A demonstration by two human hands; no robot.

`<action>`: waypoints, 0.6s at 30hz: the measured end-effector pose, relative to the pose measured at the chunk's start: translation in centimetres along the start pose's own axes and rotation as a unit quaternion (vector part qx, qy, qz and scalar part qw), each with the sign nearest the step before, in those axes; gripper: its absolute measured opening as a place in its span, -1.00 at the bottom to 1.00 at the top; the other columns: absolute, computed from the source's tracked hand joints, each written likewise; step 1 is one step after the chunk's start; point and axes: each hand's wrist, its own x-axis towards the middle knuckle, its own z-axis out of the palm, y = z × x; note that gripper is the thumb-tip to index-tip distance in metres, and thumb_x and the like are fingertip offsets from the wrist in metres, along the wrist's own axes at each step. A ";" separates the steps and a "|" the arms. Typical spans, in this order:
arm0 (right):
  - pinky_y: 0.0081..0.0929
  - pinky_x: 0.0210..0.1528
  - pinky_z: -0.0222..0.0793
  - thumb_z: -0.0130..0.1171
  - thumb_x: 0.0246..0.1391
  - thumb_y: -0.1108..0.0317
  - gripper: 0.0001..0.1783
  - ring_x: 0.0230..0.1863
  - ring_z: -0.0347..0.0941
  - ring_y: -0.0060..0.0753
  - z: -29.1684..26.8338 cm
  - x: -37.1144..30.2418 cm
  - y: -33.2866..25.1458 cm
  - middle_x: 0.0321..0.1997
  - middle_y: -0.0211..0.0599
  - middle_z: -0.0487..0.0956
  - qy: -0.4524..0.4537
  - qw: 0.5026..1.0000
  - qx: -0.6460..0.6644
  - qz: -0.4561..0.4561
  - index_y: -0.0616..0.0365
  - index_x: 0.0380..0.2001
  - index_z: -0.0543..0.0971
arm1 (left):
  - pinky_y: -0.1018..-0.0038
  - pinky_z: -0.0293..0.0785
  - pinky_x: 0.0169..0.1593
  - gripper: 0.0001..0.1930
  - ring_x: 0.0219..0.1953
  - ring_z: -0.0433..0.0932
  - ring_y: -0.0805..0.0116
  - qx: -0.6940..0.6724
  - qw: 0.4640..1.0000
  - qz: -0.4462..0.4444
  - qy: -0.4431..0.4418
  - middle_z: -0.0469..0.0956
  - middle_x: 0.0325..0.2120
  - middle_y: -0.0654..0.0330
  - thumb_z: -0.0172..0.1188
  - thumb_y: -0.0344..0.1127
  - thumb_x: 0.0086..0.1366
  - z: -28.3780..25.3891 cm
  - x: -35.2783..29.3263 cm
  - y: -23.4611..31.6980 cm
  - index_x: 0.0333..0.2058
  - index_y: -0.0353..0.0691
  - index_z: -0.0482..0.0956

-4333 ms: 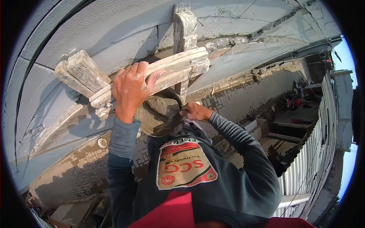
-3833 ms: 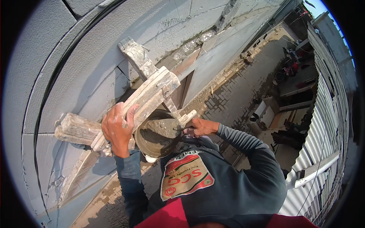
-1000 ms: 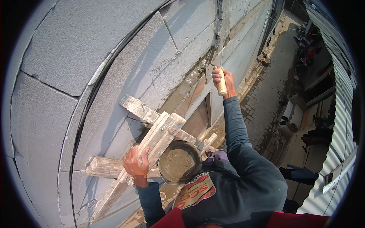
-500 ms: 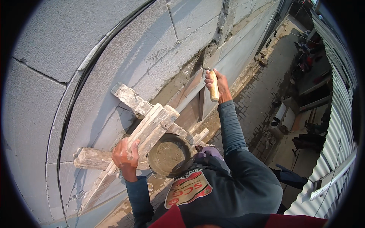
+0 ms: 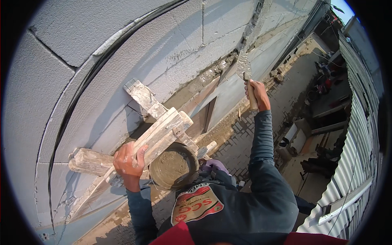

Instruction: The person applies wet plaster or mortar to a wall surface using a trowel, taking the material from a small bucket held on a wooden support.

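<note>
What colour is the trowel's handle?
The handle is light tan, like wood; it shows best in the head view.

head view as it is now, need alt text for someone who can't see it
A person's right hand holds a smeared trowel near a grey block wall. The left hand grips a rough wooden frame beside a bucket of mortar.

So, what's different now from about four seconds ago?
The right hand has carried the trowel from the bucket forward and rightward to near the block wall. The left hand still grips the wooden plank, and the bucket remains beside it.
</note>
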 end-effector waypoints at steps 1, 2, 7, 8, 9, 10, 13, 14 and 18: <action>-0.51 -0.62 0.36 -0.01 0.34 0.12 -0.61 -0.61 0.40 -0.53 0.4 -0.3 -0.4 -0.50 -0.36 0.51 0.050 0.993 -0.096 -0.038 0.29 -0.25 0.54 | 0.23 0.42 -0.29 -0.61 -0.40 0.57 -0.01 0.001 1.000 0.000 0.001 0.59 -0.44 0.04 0.32 0.00 0.23 -0.1 0.1 0.1 -0.29 -0.27 0.61; -0.51 -0.62 0.36 -0.01 0.34 0.12 -0.61 -0.61 0.40 -0.53 0.7 -0.6 -0.7 -0.50 -0.36 0.51 0.051 0.993 -0.097 -0.036 0.29 -0.25 0.54 | 0.24 0.41 -0.30 -0.61 -0.41 0.57 -0.01 0.002 1.000 0.003 0.001 0.59 -0.45 0.04 0.33 0.00 0.23 -0.2 0.2 0.1 -0.29 -0.27 0.61; -0.47 -0.61 0.39 0.08 0.26 0.14 -0.59 -0.61 0.45 -0.51 2.5 -1.2 -1.6 -0.52 -0.31 0.54 0.063 0.969 -0.236 -0.049 0.37 -0.36 0.56 | 0.24 0.40 -0.32 -0.61 -0.43 0.56 0.00 0.000 1.000 0.000 -0.003 0.58 -0.47 0.04 0.34 -0.01 0.22 -0.1 0.5 0.4 -0.30 -0.28 0.61; -0.47 -0.61 0.39 0.08 0.26 0.14 -0.59 -0.61 0.45 -0.51 2.9 -1.4 -1.9 -0.52 -0.31 0.54 0.062 0.969 -0.235 -0.048 0.37 -0.36 0.56 | 0.24 0.40 -0.32 -0.61 -0.43 0.56 0.00 0.009 1.000 0.001 -0.003 0.58 -0.47 0.04 0.34 -0.01 0.22 -0.1 0.5 0.4 -0.30 -0.28 0.61; -0.47 -0.62 0.38 0.09 0.27 0.14 -0.59 -0.61 0.45 -0.50 3.4 -1.6 -2.2 -0.53 -0.31 0.54 0.059 0.971 -0.227 -0.047 0.36 -0.36 0.58 | 0.24 0.40 -0.32 -0.61 -0.43 0.56 0.00 0.009 1.000 0.001 -0.005 0.58 -0.47 0.04 0.34 -0.01 0.22 -0.1 0.4 0.3 -0.30 -0.28 0.61; -0.47 -0.63 0.37 0.09 0.28 0.14 -0.59 -0.62 0.46 -0.49 3.6 -1.7 -2.4 -0.54 -0.31 0.54 0.056 0.973 -0.219 -0.046 0.35 -0.36 0.59 | 0.24 0.41 -0.32 -0.61 -0.43 0.56 0.00 0.009 1.000 0.000 -0.004 0.58 -0.47 0.04 0.34 -0.01 0.22 -0.1 0.3 0.3 -0.30 -0.28 0.61; -0.45 -0.64 0.37 0.10 0.28 0.13 -0.58 -0.63 0.46 -0.49 3.8 -2.0 -2.3 -0.56 -0.30 0.54 0.057 0.975 -0.210 -0.053 0.36 -0.41 0.58 | 0.24 0.42 -0.31 -0.61 -0.42 0.57 -0.01 0.012 1.000 -0.001 -0.003 0.59 -0.46 0.04 0.34 0.00 0.22 0.1 0.0 0.0 -0.29 -0.28 0.61; -0.45 -0.64 0.37 0.10 0.28 0.13 -0.58 -0.63 0.46 -0.49 3.7 -1.9 -2.2 -0.56 -0.30 0.54 0.057 0.975 -0.210 -0.053 0.36 -0.41 0.58 | 0.25 0.42 -0.31 -0.60 -0.41 0.57 -0.01 0.014 1.000 0.000 -0.003 0.59 -0.45 0.04 0.34 0.00 0.22 0.1 0.0 0.0 -0.28 -0.28 0.61; -0.45 -0.66 0.36 0.13 0.26 0.15 -0.58 -0.65 0.45 -0.49 4.1 -2.0 -1.9 -0.58 -0.29 0.54 0.065 0.965 -0.249 -0.058 0.36 -0.46 0.57 | 0.25 0.42 -0.30 -0.59 -0.40 0.58 -0.01 0.005 1.000 0.002 0.003 0.60 -0.44 0.03 0.35 0.00 0.21 0.0 0.1 0.2 -0.27 -0.29 0.62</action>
